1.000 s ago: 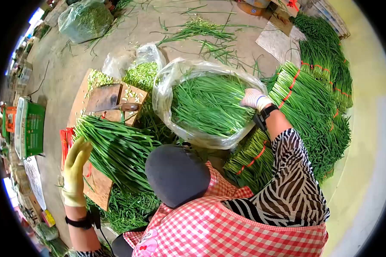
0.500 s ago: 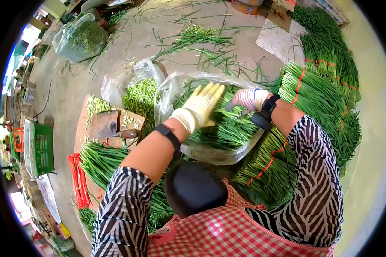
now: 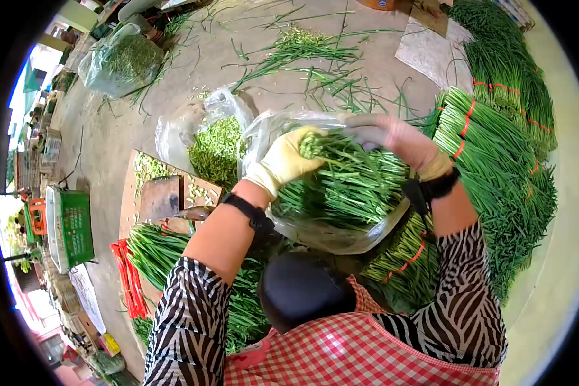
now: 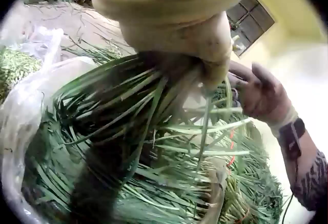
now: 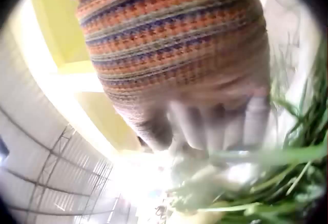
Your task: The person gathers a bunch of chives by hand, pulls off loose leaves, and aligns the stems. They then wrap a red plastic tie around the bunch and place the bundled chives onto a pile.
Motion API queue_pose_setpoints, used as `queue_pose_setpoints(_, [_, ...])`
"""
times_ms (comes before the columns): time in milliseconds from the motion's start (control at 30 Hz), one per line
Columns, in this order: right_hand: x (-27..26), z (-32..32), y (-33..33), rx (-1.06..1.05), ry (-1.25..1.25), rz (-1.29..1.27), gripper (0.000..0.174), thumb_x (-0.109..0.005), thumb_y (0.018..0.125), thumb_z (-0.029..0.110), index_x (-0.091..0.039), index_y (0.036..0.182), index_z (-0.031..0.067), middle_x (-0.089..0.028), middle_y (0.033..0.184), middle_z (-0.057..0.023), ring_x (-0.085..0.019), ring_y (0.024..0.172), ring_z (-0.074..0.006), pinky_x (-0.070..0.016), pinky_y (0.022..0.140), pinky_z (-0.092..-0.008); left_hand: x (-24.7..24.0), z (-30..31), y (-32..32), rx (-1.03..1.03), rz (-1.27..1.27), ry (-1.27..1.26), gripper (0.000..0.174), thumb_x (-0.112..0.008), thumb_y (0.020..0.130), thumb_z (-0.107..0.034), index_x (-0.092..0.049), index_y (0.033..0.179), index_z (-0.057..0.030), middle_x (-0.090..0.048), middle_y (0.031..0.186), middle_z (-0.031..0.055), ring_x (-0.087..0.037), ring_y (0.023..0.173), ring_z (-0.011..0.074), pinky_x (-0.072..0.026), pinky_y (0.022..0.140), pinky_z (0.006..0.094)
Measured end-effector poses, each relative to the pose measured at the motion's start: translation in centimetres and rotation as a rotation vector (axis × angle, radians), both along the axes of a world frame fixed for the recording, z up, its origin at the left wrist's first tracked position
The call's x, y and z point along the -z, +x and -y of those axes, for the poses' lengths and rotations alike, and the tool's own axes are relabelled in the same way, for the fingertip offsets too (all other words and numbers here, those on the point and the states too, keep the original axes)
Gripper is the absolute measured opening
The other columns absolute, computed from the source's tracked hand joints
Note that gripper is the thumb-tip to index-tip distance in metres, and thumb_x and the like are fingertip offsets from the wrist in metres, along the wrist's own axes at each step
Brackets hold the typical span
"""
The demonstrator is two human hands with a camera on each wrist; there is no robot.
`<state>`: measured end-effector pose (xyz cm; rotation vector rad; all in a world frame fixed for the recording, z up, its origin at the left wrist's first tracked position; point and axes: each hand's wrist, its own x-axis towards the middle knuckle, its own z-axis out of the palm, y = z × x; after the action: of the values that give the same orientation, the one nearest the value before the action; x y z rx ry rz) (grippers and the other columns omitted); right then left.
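My left hand point(image 3: 284, 161), in a pale yellow glove, grips a bunch of garlic chives point(image 3: 312, 146), its cut pale ends facing up past the thumb. In the left wrist view the long leaves point(image 4: 128, 93) hang from that fist. Beside the bunch, my right hand point(image 3: 405, 143), in a striped knit glove, is blurred in the head view; the left wrist view shows its fingers point(image 4: 266, 75) extended, holding nothing. Both hands are over a clear plastic bag point(image 3: 350, 244) filled with more chives point(image 3: 360, 193).
Banded chive bundles point(image 3: 482, 141) are stacked along the right wall. On the left, a wooden board point(image 3: 130, 193) carries a cleaver point(image 3: 161, 198) and chopped bits, beside red ties point(image 3: 128, 283). A smaller bag of cut pieces point(image 3: 219, 141) stands behind. Loose stalks point(image 3: 302, 58) litter the floor.
My left hand came from beside the board to the bag, spread its fingers over the chives, then took hold of a bunch. My right hand has let go of the chives and lifted.
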<state>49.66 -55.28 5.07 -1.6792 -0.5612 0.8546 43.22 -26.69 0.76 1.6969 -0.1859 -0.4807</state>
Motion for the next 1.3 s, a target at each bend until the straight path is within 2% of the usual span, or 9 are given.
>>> queue_pose_setpoints(267, [10.1, 3.4, -11.6, 0.137, -0.374, 0.014, 0.099, -0.087, 0.079, 0.009, -0.033, 0.162, 0.0071, -0.067, 0.096, -0.0088, -0.064, 0.090, -0.0207, -0.0556, 0.086, -0.0345, 0.3, -0.5, -1.0, -0.174, -0.049, -0.048, 0.043, -0.081, 0.083, -0.004, -0.065, 0.123, -0.0073, -0.068, 0.112, 0.0003, -0.061, 0.105, 0.0110, -0.0502, 0.096, 0.0279])
queue_pose_setpoints(433, [9.3, -5.2, -10.8, 0.600, 0.213, -0.060, 0.091, -0.084, 0.083, 0.006, -0.036, 0.160, 0.0063, -0.073, 0.109, -0.0131, -0.067, 0.092, -0.0186, -0.0574, 0.085, -0.0318, -1.6, 0.8, -1.0, -0.105, 0.109, 0.172, 0.051, -0.081, 0.081, 0.000, -0.062, 0.128, -0.0055, -0.068, 0.109, 0.0007, -0.062, 0.101, 0.0093, -0.0526, 0.092, 0.0264])
queue_pose_setpoints(500, [5.7, -6.9, -9.3, 0.529, -0.152, -0.007, 0.049, -0.077, 0.087, 0.003, -0.062, 0.134, 0.0023, -0.074, 0.105, -0.0085, -0.069, 0.091, -0.0138, -0.0568, 0.086, -0.0268, -0.7, 0.7, -1.1, -0.093, -0.060, -0.087, 0.073, -0.080, 0.078, 0.003, -0.055, 0.145, -0.0087, -0.066, 0.119, 0.0028, -0.062, 0.106, 0.0115, -0.0523, 0.097, 0.0281])
queue_pose_setpoints(567, [9.0, -8.6, -8.5, 0.584, 0.232, -0.053, 0.040, -0.074, 0.088, 0.002, -0.065, 0.127, 0.0024, -0.073, 0.103, -0.0090, -0.069, 0.091, -0.0147, -0.0569, 0.085, -0.0280, -0.6, 0.7, -1.2, -0.036, -0.015, -0.089, 0.074, -0.081, 0.081, -0.001, -0.054, 0.149, -0.0122, -0.063, 0.132, 0.0069, -0.058, 0.121, 0.0170, -0.0470, 0.107, 0.0322])
queue_pose_setpoints(767, [8.6, -10.0, -7.7, 0.493, 0.118, 0.208, 0.050, -0.061, 0.086, -0.005, -0.056, 0.135, -0.0006, -0.069, 0.118, -0.0152, -0.066, 0.112, -0.0228, -0.0529, 0.099, -0.0334, -0.1, -0.7, -0.3, 0.114, 0.251, 0.147, 0.069, -0.083, 0.079, 0.000, -0.060, 0.143, -0.0115, -0.051, 0.156, 0.0089, -0.051, 0.139, 0.0195, -0.0414, 0.115, 0.0335])
queue_pose_setpoints(967, [8.5, -9.7, -8.9, 0.461, 0.521, -0.315, 0.054, -0.061, 0.090, -0.002, -0.055, 0.144, 0.0028, -0.062, 0.132, -0.0129, -0.060, 0.118, -0.0211, -0.0490, 0.104, -0.0338, -0.1, 0.6, -0.6, -0.108, 0.214, 0.028, 0.032, -0.081, 0.082, -0.001, -0.068, 0.112, -0.0060, -0.072, 0.111, 0.0019, -0.065, 0.102, 0.0126, -0.0533, 0.094, 0.0288])
queue_pose_setpoints(1133, [8.1, -9.0, -8.0, 0.418, 0.595, -0.436, 0.081, -0.058, 0.086, -0.003, -0.031, 0.162, 0.0035, -0.066, 0.116, -0.0101, -0.067, 0.090, -0.0170, -0.0524, 0.076, -0.0263, -0.1, 1.5, -1.0, -0.408, 0.205, 0.143, 0.029, -0.081, 0.083, -0.010, -0.066, 0.108, -0.0061, -0.072, 0.093, 0.0030, -0.065, 0.084, 0.0112, -0.0548, 0.079, 0.0283])
queue_pose_setpoints(1167, [8.2, -8.8, -8.0, 0.403, 0.374, -0.391, 0.056, -0.060, 0.102, 0.020, -0.046, 0.154, 0.0023, -0.062, 0.137, -0.0151, -0.067, 0.111, -0.0309, -0.0548, 0.095, -0.0434, -1.0, 1.3, -0.8, -0.469, 0.132, 0.109, 0.029, -0.081, 0.083, -0.010, -0.066, 0.108, -0.0059, -0.072, 0.093, 0.0033, -0.065, 0.083, 0.0112, -0.0547, 0.078, 0.0282])
queue_pose_setpoints(1300, [5.5, -9.9, -6.2, 0.249, -0.520, 0.888, 0.058, -0.062, 0.098, 0.020, -0.048, 0.151, 0.0008, -0.064, 0.135, -0.0176, -0.066, 0.115, -0.0295, -0.0522, 0.100, -0.0445, -0.3, -0.4, -0.1, -0.428, 0.132, -0.014, 0.032, -0.082, 0.083, -0.001, -0.066, 0.110, -0.0076, -0.068, 0.098, -0.0014, -0.063, 0.090, 0.0094, -0.0535, 0.084, 0.0263])
